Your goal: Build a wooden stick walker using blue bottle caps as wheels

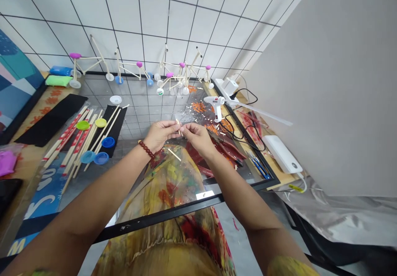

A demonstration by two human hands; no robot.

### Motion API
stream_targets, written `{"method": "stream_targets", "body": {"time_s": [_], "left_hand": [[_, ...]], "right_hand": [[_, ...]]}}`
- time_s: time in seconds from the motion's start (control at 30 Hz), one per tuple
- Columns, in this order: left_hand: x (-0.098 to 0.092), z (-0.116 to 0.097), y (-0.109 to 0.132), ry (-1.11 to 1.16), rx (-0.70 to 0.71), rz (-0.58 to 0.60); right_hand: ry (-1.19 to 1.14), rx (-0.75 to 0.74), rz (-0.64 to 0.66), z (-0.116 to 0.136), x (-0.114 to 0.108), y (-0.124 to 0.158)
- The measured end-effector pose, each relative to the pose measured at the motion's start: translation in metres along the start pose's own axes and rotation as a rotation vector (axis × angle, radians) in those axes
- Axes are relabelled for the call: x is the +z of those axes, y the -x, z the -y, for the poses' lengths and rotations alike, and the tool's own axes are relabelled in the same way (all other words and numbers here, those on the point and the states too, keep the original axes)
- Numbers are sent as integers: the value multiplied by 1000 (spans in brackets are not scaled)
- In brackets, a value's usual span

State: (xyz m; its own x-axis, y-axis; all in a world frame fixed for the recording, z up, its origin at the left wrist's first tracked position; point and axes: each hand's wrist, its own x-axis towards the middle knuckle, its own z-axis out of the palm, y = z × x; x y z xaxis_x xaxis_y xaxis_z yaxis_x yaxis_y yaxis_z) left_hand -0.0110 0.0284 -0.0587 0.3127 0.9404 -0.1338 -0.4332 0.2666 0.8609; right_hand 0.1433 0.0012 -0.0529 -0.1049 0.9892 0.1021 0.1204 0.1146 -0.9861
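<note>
My left hand [161, 134] pinches a short pale wooden stick [178, 123] above the glass tabletop. Close against it, my right hand [196, 136] has its thumb and fingers pressed together at the same stick; the exact grip of those fingertips is partly hidden. Another short wooden stick piece [174, 155] lies on the glass just below my hands. A white hot glue gun [216, 106] stands to the right of my hands. Along the wall are several small bicycle models [182, 75] made of sticks, with pink seats and bottle-cap wheels.
At left lie chopsticks [77, 139], some in red-printed wrappers, with yellow and blue caps [101, 158] on and beside them. Red-handled pliers [228, 148] and blue cutters [259, 167] lie at right. A power strip [225, 88], black cables and a white power bank [282, 154] line the right edge.
</note>
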Motion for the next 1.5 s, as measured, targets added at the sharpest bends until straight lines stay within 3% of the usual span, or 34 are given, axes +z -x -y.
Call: {"method": "stream_targets", "body": {"time_s": [0.1,0.17,0.33,0.47,0.77,1.0,1.2,1.33,1.5], "left_hand": [[-1,-1,0,15,6,-21],[-1,-2,0,35,6,-43],[1,0,1,-2,34,-17],[3,2,2,-13,43,-1],[7,2,3,-18,31,-97],[8,0,1,22,18,-173],[7,-1,1,13,33,-165],[6,-2,2,5,30,-139],[7,-1,5,0,13,-85]], "right_hand": [[28,-42,58,-2,-5,1],[149,-146,81,-3,-9,2],[540,-476,1,-3,-13,6],[624,-538,-63,-4,-11,8],[724,-381,-63,0,-11,9],[825,-111,340,20,-7,18],[751,-73,419,17,-7,20],[573,-14,330,17,-20,16],[159,-18,-3,19,-22,8]]}}
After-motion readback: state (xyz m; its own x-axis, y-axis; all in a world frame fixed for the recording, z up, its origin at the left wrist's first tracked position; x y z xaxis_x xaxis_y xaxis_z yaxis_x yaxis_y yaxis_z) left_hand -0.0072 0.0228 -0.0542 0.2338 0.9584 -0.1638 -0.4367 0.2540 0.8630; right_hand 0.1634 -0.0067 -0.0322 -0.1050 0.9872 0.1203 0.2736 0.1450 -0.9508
